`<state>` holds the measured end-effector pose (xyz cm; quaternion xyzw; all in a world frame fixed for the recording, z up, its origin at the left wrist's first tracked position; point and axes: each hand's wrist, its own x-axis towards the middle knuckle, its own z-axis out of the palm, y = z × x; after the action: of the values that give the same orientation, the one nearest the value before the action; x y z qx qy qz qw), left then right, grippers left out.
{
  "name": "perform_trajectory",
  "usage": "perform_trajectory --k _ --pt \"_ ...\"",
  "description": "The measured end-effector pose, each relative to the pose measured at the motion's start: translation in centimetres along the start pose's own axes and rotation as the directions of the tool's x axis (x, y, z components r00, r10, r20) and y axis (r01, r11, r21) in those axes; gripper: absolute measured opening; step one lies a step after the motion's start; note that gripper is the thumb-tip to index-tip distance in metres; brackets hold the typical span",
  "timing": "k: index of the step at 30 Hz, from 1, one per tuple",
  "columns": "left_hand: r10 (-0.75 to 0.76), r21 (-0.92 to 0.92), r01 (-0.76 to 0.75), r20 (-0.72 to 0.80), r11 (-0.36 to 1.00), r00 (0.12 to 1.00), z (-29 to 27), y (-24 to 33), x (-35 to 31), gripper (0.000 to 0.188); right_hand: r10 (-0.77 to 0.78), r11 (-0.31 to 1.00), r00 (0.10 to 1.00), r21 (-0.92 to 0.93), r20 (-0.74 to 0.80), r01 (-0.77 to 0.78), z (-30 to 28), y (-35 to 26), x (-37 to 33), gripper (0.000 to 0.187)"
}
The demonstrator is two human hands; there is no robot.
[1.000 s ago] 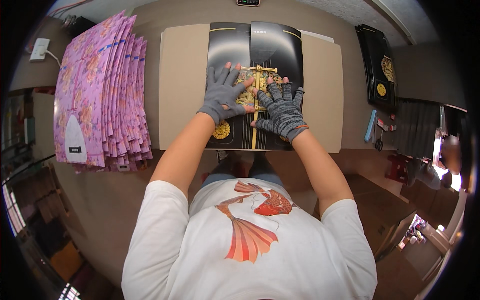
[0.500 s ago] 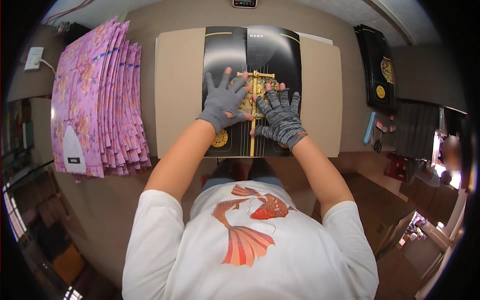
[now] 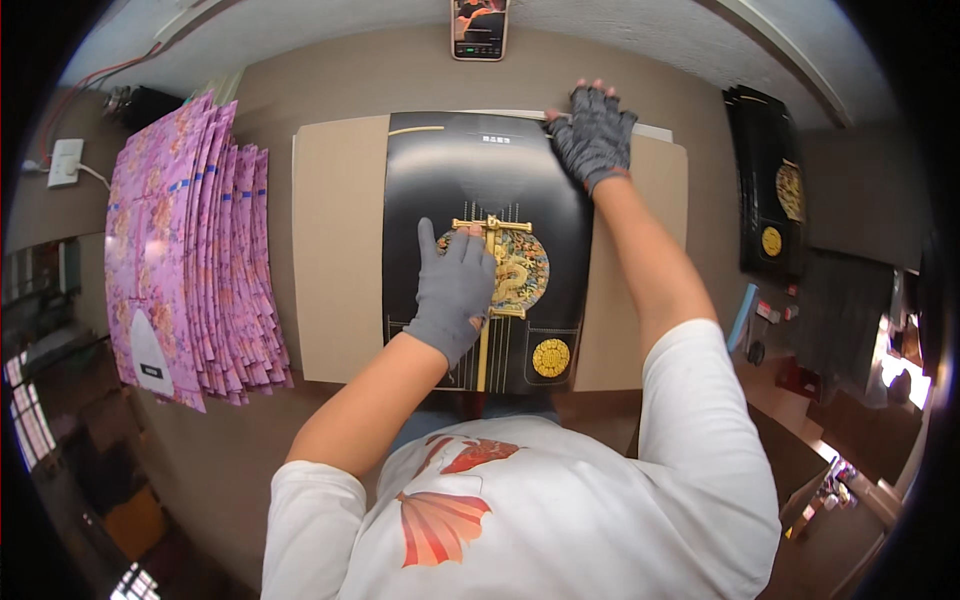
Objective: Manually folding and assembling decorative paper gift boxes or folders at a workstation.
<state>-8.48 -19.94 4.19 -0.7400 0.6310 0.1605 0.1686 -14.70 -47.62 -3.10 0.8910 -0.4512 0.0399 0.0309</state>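
Note:
A glossy black garment-print cover (image 3: 420,180) with a gold dragon medallion and gold clasp pattern lies across flat beige cardboard (image 3: 340,255). My left hand (image 3: 455,290), in a grey fingerless glove, rests flat over the left part of the medallion, its fingers extended. At the cover's far right corner is my right hand (image 3: 597,138), in a darker mottled fingerless glove. Its fingers are stretched out over the far edge of the cover and cardboard, and it grips nothing that I can see.
Purple floral packets (image 3: 165,260) stand in a thick fanned stack on the left. More folded black covers (image 3: 765,190) lie at the right. A phone (image 3: 479,28) is at the far edge, beside the wall. A blue strip-like tool (image 3: 742,315) and small items sit below the black covers.
My right hand has left the middle of the cover for its far right corner. My left hand stays on the medallion, and the cover's upper surface now looks smoother. The view has tilted farther up.

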Motion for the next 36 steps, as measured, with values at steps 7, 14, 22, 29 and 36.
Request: perform_trajectory --k 7,14,22,29,36 --pt "0.004 -0.078 -0.016 -0.153 0.997 0.988 2.0 0.2 0.6 0.073 0.082 0.988 0.996 0.128 0.038 -0.087 0.2 1.2 4.6 0.073" --pt "0.071 -0.200 -0.085 -0.076 0.976 0.995 0.5 -0.9 0.4 0.072 -0.258 0.964 0.966 0.078 0.036 0.254 -3.9 -1.0 -15.2 0.077" --pt "0.104 -0.113 -0.110 -0.058 0.988 0.993 -0.1 -1.9 -0.5 0.073 -0.417 0.886 0.892 0.296 0.177 0.356 -5.5 -2.0 -40.6 0.075" --pt "-0.487 -0.790 -0.254 -0.560 0.558 0.671 9.4 -10.7 -3.7 0.021 0.200 0.618 0.971 0.753 0.128 -0.226 -6.6 0.3 -40.4 0.053" --pt "-0.371 -0.984 0.169 0.138 0.052 0.919 11.5 -8.7 -12.8 0.026 0.374 0.305 0.860 0.830 0.347 -0.467 -3.2 1.7 -38.3 0.056"
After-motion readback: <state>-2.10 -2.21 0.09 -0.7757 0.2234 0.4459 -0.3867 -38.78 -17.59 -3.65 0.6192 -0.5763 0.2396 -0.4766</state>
